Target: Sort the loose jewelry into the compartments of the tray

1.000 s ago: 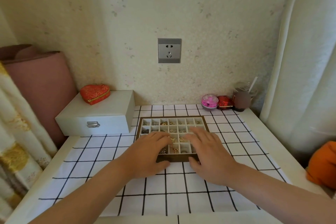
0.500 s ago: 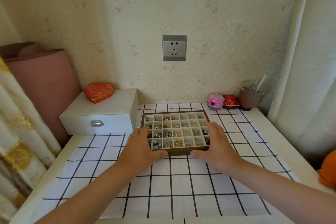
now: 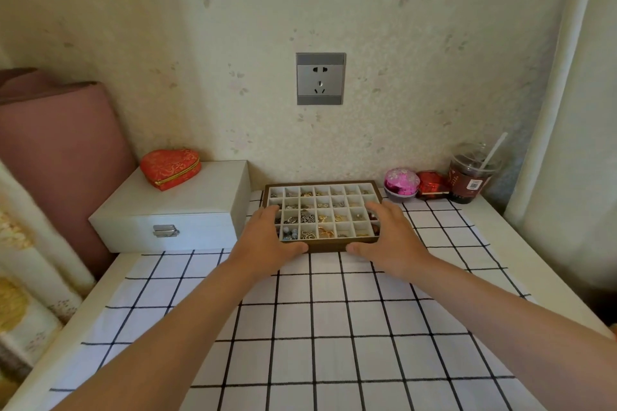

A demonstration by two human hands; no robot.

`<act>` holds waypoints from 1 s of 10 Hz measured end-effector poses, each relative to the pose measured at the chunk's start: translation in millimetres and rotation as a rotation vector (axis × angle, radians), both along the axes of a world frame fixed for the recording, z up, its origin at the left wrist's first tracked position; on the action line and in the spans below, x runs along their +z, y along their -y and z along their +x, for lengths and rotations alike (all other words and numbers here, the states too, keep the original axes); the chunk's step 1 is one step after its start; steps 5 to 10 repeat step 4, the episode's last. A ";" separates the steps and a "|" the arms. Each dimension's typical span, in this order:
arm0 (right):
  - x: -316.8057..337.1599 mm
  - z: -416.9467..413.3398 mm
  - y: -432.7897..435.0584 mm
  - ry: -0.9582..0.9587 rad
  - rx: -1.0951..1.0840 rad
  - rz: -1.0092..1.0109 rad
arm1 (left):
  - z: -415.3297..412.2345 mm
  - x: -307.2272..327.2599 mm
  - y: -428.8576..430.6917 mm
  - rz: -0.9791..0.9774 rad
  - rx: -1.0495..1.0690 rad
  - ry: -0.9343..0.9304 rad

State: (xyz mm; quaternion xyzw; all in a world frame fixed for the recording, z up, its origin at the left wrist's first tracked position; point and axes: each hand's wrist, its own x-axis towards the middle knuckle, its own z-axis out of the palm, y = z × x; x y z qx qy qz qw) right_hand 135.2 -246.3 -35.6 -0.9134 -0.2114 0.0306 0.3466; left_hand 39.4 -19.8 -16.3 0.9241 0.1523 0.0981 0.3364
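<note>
A brown wooden tray (image 3: pixel 329 246) with many small white compartments sits at the back of the table, near the wall. Several compartments hold gold and silver jewelry (image 3: pixel 325 219). My left hand (image 3: pixel 267 243) grips the tray's front left corner, thumb along the front wall, fingers over the left edge. My right hand (image 3: pixel 389 242) grips the front right corner the same way, fingers lying over the right-hand compartments. No loose jewelry shows on the cloth.
A white latched box (image 3: pixel 173 210) with a red heart-shaped pouch (image 3: pixel 170 167) stands left of the tray. A pink round box (image 3: pixel 401 184), a red box (image 3: pixel 433 184) and a lidded drink cup with straw (image 3: pixel 470 177) stand back right. A checked cloth (image 3: pixel 317 327) covers the table.
Both hands moved from lying over the tray to gripping its front corners. The tray has slid away from me toward the wall.
</note>
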 end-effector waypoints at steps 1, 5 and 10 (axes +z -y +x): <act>-4.5 4.9 -3.0 0.023 -0.004 -0.004 | 7.4 -2.1 -4.7 -0.002 -0.018 -0.005; -1.0 13.8 -5.2 -0.018 -0.026 -0.028 | 12.7 -9.3 -10.3 -0.019 -0.063 0.010; -1.0 13.8 -5.2 -0.018 -0.026 -0.028 | 12.7 -9.3 -10.3 -0.019 -0.063 0.010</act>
